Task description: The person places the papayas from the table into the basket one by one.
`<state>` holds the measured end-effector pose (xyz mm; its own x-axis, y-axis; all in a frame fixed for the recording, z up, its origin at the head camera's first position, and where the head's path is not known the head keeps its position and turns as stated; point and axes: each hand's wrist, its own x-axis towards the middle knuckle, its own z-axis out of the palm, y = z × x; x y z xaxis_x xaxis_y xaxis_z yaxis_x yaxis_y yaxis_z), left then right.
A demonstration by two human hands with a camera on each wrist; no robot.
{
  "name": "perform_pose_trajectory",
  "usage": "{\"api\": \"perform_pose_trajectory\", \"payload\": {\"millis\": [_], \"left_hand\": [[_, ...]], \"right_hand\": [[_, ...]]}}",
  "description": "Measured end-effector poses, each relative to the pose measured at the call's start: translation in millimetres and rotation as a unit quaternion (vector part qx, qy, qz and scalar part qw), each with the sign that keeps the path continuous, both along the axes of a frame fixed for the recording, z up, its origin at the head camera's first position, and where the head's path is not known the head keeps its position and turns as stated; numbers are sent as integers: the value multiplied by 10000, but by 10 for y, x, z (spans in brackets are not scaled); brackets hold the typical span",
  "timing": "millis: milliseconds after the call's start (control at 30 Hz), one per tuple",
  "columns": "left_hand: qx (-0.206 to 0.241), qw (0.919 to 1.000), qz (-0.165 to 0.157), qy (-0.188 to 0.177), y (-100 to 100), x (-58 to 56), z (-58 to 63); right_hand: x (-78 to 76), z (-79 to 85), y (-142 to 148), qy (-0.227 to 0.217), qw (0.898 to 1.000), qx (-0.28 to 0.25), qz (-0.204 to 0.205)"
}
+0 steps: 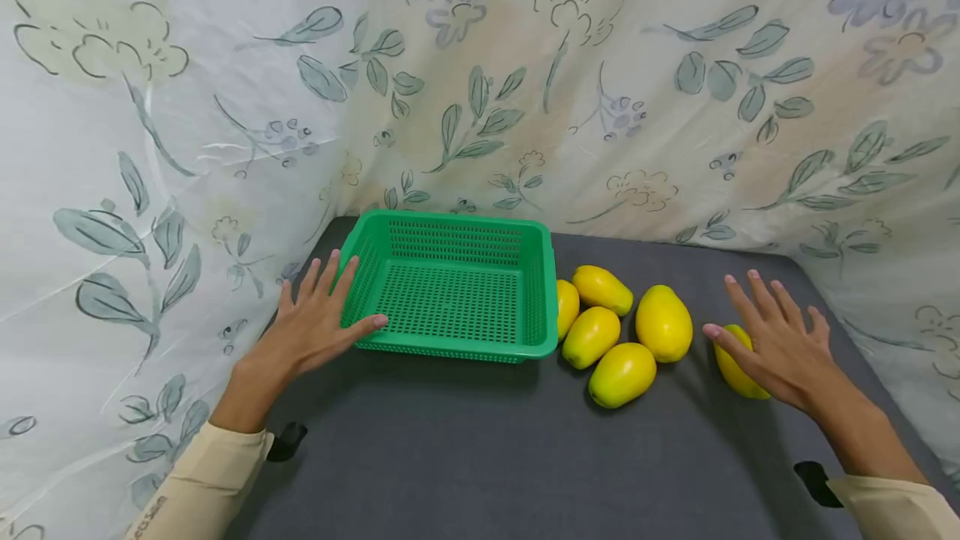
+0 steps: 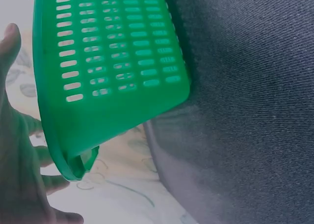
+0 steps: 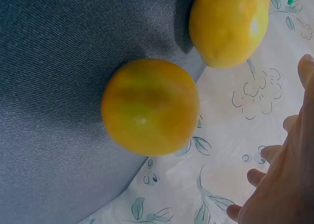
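A green plastic basket [image 1: 450,302] with slotted walls stands on the dark tabletop, with nothing inside. Over its left rim my left hand [image 1: 315,319] is spread, fingers straight; in the left wrist view that hand [image 2: 19,155] is beside the basket's rim [image 2: 46,111], and contact is unclear. My right hand [image 1: 783,348], fingers apart, hovers above a smooth yellow oval fruit [image 1: 738,373] and partly hides it in the head view. The right wrist view has this fruit [image 3: 149,106] below the hand [image 3: 279,180], with a gap between them. Both hands hold nothing.
Several more yellow fruits lie between the basket and my right hand, among them a large one [image 1: 663,323] and a front one [image 1: 622,375]. One fruit [image 1: 567,307] is partly hidden by the basket's right side. Floral cloth [image 1: 480,107] hangs behind and along both sides of the table [image 1: 450,457].
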<state>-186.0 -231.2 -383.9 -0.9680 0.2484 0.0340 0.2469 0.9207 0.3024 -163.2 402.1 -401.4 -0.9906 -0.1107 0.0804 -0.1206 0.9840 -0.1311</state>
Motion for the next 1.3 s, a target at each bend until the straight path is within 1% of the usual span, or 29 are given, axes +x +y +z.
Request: {"api": "perform_pose_trajectory", "payload": {"millis": [167,367,467,567,767,967,1167,1300], "left_hand": [[29,10000,5,6,-30,-3,-24],[50,9998,80,159,-85,8,-69],[241,9995,106,161,-114,9,-96],[543,9984,133,87,-153,20,-114],[938,9947,391,-167,-221,65,-131],[1347,9881,623,-413,-258,107,-176],[1452,9872,566,-339,-271,143,-215],[1481,9873,517,-244,-270,164,-252]], "right_hand": [[2,-39,-4,-2,10000,-31,1],[4,-71,-11,-10,9999,-131,-40],[11,-88,-5,12,9998,-172,-80],[20,-106,8,1,9998,-185,-111],[26,-149,33,-93,9992,-333,-194],[31,-190,55,-37,9984,-539,-178],[47,-242,109,63,9966,-800,-209],[55,-277,160,7,9926,-1197,-222]]}}
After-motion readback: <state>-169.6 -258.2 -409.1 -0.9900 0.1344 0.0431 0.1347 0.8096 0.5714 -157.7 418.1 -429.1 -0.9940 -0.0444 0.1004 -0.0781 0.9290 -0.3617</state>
